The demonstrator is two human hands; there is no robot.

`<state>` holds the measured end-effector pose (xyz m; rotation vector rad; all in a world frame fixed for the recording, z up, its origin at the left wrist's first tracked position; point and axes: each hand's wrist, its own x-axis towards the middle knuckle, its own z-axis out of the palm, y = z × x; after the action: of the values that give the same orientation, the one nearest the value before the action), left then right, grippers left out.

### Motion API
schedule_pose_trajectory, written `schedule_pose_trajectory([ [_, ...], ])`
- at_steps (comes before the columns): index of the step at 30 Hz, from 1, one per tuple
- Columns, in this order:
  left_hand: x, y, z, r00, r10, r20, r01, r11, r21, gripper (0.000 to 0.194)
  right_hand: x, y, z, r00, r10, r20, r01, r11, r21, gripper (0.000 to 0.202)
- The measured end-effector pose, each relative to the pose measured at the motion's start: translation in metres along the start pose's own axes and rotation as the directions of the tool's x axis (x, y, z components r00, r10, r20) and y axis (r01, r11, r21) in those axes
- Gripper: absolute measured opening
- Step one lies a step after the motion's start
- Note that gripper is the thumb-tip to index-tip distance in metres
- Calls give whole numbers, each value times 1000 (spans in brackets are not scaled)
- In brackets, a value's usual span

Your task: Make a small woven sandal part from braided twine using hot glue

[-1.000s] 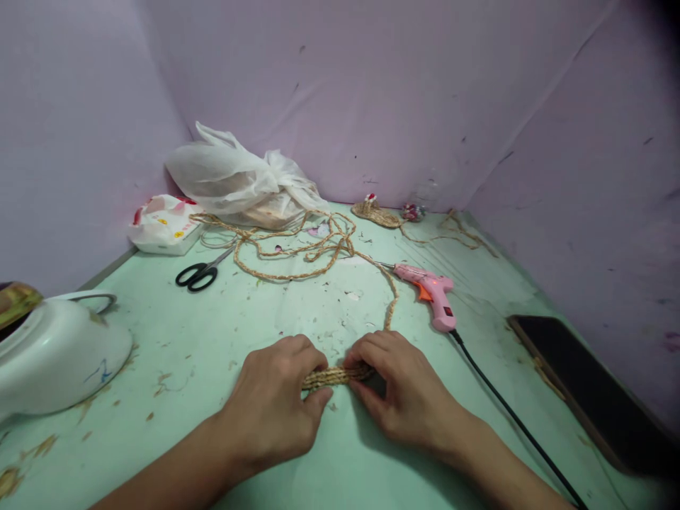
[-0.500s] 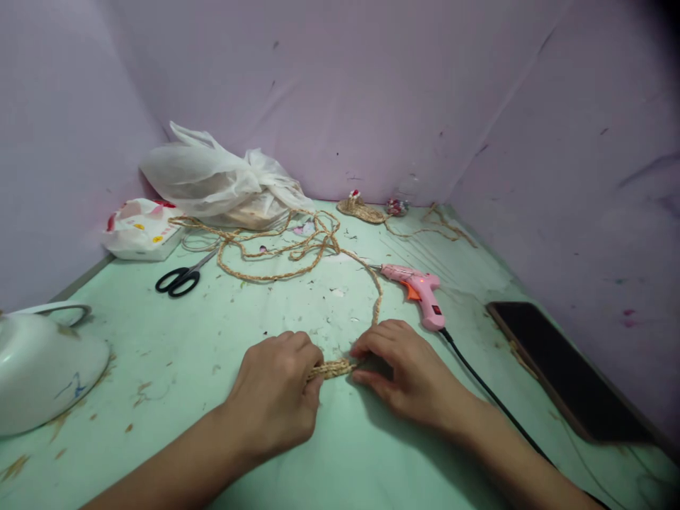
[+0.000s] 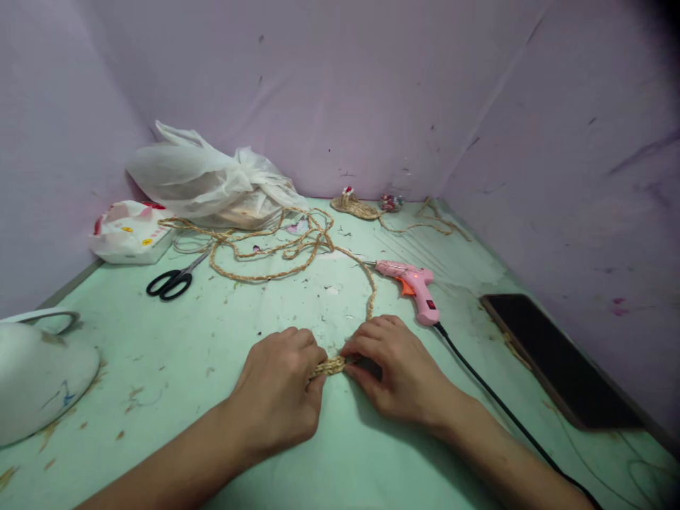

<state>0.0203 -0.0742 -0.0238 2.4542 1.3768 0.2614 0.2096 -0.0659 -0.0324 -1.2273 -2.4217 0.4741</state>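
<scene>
Between my two hands, low over the green tabletop, is a small flat piece of coiled braided straw cord (image 3: 330,366). My left hand (image 3: 284,379) is closed around its left end, and most of that end is hidden by the fingers. My right hand (image 3: 396,368) pinches the right end between thumb and fingertips. From behind the right hand the loose braided cord (image 3: 370,290) runs up the table to a tangle of loops. A pink glue gun (image 3: 411,280) with an orange trigger lies just beyond the right hand, its nozzle by the cord.
Black-handled scissors (image 3: 173,282), a tissue pack (image 3: 132,234) and a white plastic bag (image 3: 212,177) lie at the back left. A small woven sole (image 3: 355,207) sits at the back wall. A phone (image 3: 557,361) is at right, a white lamp-like object (image 3: 47,375) at left. The glue gun's cable (image 3: 489,386) runs past my right forearm.
The view has shifted slightly, so the table items appear a little further left. My right hand has come slightly closer to the left one, with less of the straw piece showing between them.
</scene>
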Motion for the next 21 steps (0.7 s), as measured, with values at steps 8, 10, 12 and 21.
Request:
schedule_pose_trajectory([
  [8,1,-2,3,992,116,-41,-112,991,71,19,3,2,2,989,-142,-35,139,987,-84,13],
  [10,2,-2,4,990,130,-53,-127,990,65,18,4,4,2,984,-173,-33,169,981,-97,14],
  [12,3,-2,3,990,132,-51,-128,990,63,19,4,4,0,985,-169,-23,166,981,-104,15],
  [21,-23,-27,-31,1000,-9,-29,5,992,-123,29,0,-12,-3,994,-88,-71,87,996,-18,29],
])
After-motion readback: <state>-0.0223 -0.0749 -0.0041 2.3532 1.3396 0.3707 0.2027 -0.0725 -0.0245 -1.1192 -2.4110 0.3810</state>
